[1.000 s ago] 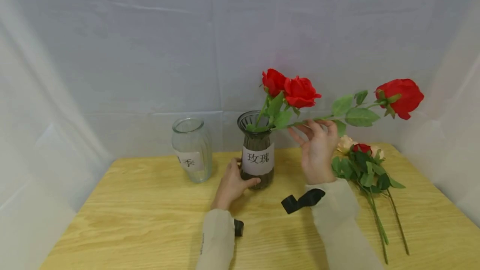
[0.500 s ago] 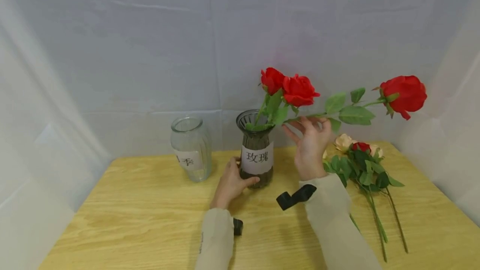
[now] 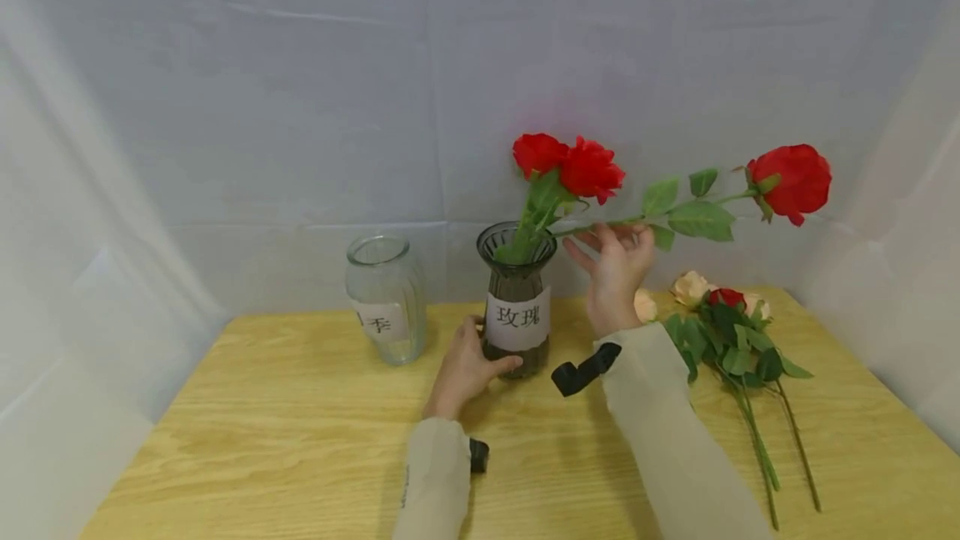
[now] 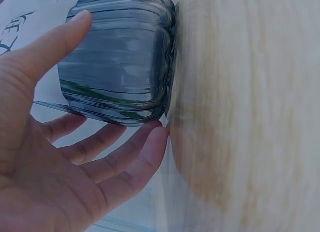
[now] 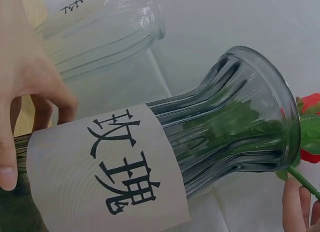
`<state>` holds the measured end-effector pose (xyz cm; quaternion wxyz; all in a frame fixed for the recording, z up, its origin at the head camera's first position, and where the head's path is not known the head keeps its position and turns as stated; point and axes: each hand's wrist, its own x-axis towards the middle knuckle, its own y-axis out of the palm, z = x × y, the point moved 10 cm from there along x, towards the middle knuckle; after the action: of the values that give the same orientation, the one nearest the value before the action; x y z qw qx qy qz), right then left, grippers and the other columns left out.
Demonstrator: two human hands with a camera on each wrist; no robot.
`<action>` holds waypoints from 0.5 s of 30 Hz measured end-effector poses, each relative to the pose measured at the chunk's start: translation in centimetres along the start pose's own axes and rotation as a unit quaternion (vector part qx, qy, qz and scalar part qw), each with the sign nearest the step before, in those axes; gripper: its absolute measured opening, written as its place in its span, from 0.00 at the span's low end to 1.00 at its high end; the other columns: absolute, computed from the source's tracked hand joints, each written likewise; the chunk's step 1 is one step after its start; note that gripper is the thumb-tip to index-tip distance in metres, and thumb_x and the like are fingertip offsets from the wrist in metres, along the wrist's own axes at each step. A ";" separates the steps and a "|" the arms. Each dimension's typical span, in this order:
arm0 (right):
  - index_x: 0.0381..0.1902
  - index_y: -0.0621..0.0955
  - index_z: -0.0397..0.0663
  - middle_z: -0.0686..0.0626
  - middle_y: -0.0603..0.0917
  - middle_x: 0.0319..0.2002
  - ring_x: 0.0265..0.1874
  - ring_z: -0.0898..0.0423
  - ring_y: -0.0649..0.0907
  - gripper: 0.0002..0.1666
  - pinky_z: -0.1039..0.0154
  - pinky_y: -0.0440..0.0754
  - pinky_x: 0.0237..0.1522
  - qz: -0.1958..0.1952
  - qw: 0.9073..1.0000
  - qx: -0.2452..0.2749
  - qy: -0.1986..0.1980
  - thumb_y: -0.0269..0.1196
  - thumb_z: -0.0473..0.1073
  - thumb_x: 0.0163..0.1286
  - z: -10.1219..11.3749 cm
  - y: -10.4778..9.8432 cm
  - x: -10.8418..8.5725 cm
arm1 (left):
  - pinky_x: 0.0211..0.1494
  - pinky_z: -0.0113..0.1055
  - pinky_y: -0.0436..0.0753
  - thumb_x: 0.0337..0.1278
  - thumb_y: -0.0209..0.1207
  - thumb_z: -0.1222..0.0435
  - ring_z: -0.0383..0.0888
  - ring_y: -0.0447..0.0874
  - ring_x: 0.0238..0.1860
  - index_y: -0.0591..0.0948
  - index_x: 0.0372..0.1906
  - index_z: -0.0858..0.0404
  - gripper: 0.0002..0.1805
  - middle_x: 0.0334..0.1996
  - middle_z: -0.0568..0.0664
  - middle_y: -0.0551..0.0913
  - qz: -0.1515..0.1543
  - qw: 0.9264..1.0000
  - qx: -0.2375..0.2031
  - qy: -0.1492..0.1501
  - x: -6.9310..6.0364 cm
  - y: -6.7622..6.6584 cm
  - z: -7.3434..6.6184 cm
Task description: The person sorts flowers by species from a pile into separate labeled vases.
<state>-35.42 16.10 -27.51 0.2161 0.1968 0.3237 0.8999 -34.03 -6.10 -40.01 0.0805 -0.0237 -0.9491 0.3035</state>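
Note:
A dark ribbed glass vase with a white lettered label stands upright on the table. My left hand holds its lower part, thumb at the front and fingers round the side, as the left wrist view shows with the vase base. Two red roses lean out of the vase. My right hand pinches the stem of another red rose, whose bloom points right. Its stem end is at the vase's rim; whether it is inside cannot be told.
A clear glass vase, also labelled, stands left of the dark one. Right of my right arm lie several cream and red flowers with leafy stems. A pale cloth hangs behind the wooden table.
My right hand has moved left and slightly up with the rose, its stem end coming to the vase's rim. The two roses in the vase have shifted left. My left hand stays on the vase.

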 end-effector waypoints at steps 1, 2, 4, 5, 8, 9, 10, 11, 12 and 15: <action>0.33 0.62 0.48 0.47 0.73 0.31 0.28 0.50 0.86 0.18 0.49 0.89 0.38 0.000 1.000 -0.001 0.000 0.57 0.27 0.74 0.0 0.0 0.1 | 0.65 0.56 0.74 0.52 0.76 0.58 0.64 0.72 0.64 0.64 0.68 0.74 0.45 0.64 0.72 0.70 0.000 1.000 0.000 0.000 0.0 0.0 0.0; 0.33 0.61 0.48 0.47 0.73 0.32 0.28 0.50 0.85 0.18 0.49 0.89 0.38 0.001 1.000 -0.002 0.001 0.57 0.27 0.74 0.0 0.0 0.1 | 0.65 0.56 0.74 0.52 0.76 0.58 0.64 0.72 0.64 0.64 0.68 0.74 0.45 0.64 0.71 0.70 0.000 1.000 0.002 -0.001 -0.1 0.0 0.0; 0.33 0.61 0.47 0.47 0.73 0.32 0.27 0.50 0.85 0.18 0.50 0.89 0.37 0.004 1.000 -0.001 0.004 0.57 0.27 0.74 -0.1 0.0 0.0 | 0.65 0.56 0.74 0.52 0.76 0.58 0.64 0.72 0.64 0.64 0.68 0.74 0.45 0.64 0.71 0.70 0.000 1.000 0.002 -0.003 -0.1 0.0 0.0; 0.33 0.62 0.47 0.47 0.73 0.31 0.27 0.50 0.85 0.18 0.50 0.89 0.37 0.005 1.000 0.000 0.005 0.57 0.27 0.74 0.0 0.0 -0.2 | 0.65 0.56 0.74 0.52 0.76 0.58 0.64 0.72 0.65 0.64 0.68 0.73 0.45 0.64 0.71 0.70 0.001 1.000 0.002 -0.004 -0.1 0.0 0.0; 0.33 0.63 0.46 0.47 0.73 0.30 0.26 0.50 0.85 0.17 0.50 0.89 0.36 0.011 1.000 -0.006 0.004 0.58 0.26 0.73 0.1 0.1 -0.6 | 0.65 0.56 0.74 0.52 0.76 0.58 0.64 0.71 0.65 0.64 0.68 0.73 0.46 0.64 0.71 0.69 0.002 1.000 0.002 -0.008 -0.1 0.0 0.2; 0.33 0.64 0.46 0.47 0.74 0.30 0.26 0.50 0.85 0.16 0.50 0.89 0.35 0.014 1.000 -0.009 0.002 0.57 0.26 0.73 0.1 0.2 -0.7 | 0.65 0.56 0.74 0.53 0.76 0.58 0.64 0.71 0.65 0.64 0.68 0.73 0.46 0.64 0.71 0.69 0.003 1.000 0.001 -0.009 0.0 0.0 0.2; 0.33 0.65 0.46 0.46 0.75 0.30 0.25 0.51 0.85 0.15 0.51 0.89 0.35 0.016 1.000 -0.013 -0.003 0.57 0.25 0.72 0.2 0.3 -0.9 | 0.65 0.56 0.74 0.53 0.76 0.57 0.64 0.71 0.65 0.64 0.68 0.73 0.46 0.64 0.71 0.69 0.003 1.000 0.001 -0.010 0.0 -0.1 0.3; 0.34 0.66 0.45 0.47 0.76 0.30 0.25 0.51 0.85 0.14 0.51 0.89 0.34 0.019 1.000 -0.017 -0.007 0.57 0.25 0.72 0.2 0.4 -1.0 | 0.65 0.56 0.74 0.53 0.76 0.57 0.64 0.71 0.65 0.64 0.68 0.73 0.46 0.64 0.71 0.69 0.003 1.000 0.002 -0.010 0.0 -0.1 0.3; 0.34 0.68 0.45 0.46 0.76 0.30 0.25 0.52 0.85 0.13 0.52 0.89 0.33 0.022 0.999 -0.023 -0.012 0.57 0.25 0.71 0.3 0.6 -1.1 | 0.65 0.56 0.74 0.53 0.76 0.57 0.64 0.71 0.65 0.64 0.68 0.73 0.46 0.64 0.71 0.69 0.004 1.000 0.001 -0.010 0.0 -0.1 0.3; 0.34 0.69 0.44 0.46 0.78 0.30 0.24 0.53 0.85 0.12 0.55 0.89 0.32 0.031 0.998 -0.043 -0.024 0.56 0.23 0.69 0.4 1.0 -1.4 | 0.65 0.56 0.74 0.53 0.76 0.57 0.64 0.71 0.65 0.64 0.68 0.73 0.46 0.64 0.72 0.69 0.003 1.000 0.003 -0.006 0.0 -0.1 0.2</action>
<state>-34.33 14.91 -26.87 0.2039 0.2191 0.2732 0.9142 -34.05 -6.33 -40.12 0.0743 -0.0249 -0.9486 0.3066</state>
